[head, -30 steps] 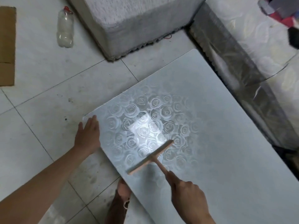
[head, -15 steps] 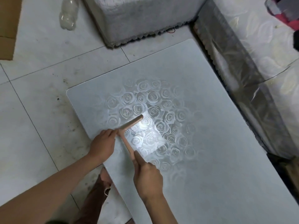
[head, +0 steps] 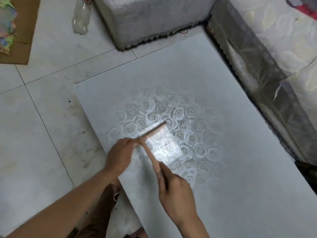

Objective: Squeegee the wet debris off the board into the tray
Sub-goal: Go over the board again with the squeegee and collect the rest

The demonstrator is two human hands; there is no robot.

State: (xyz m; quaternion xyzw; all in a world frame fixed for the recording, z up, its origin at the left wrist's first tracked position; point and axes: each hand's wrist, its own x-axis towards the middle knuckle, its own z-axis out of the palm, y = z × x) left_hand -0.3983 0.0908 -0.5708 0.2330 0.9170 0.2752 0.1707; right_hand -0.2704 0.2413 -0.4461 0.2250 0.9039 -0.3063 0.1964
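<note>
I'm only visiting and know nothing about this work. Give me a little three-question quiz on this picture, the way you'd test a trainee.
1. True or false: the right hand grips the handle of the squeegee.
2. Where does the plastic bottle lie? A. on the board; B. on the floor tiles beyond the board; C. on the cardboard.
3. Fill in: the board's printed pattern shows ____.
Key: 1 true; 2 B; 3 roses.
</note>
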